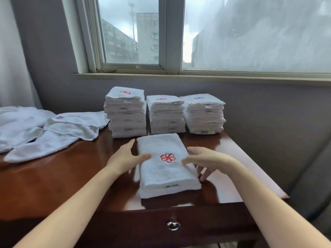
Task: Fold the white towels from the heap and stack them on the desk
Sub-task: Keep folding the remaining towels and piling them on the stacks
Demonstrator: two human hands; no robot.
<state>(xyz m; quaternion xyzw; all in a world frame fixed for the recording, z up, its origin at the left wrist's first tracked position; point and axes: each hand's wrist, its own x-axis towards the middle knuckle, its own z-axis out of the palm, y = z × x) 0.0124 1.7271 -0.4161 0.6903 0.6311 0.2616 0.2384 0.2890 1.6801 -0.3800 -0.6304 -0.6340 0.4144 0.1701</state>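
Note:
A folded white towel (164, 174) with a red flower emblem lies on the dark wooden desk (71, 172) in front of me. My left hand (125, 158) rests against its left edge, thumb on top and fingers straight along the side. My right hand (206, 160) is at its right edge, thumb over the top and fingers reaching down beside the fold. Behind it stand three stacks of folded towels: a left stack (126, 113), a middle stack (166, 115) and a right stack (204, 114). The heap of unfolded white towels (44, 129) sprawls on the desk's left part.
A wall and window sill (197, 76) rise just behind the stacks. The desk's right edge drops off toward a grey upholstered seat (311, 176). A drawer knob (173, 225) sits on the desk front below the towel.

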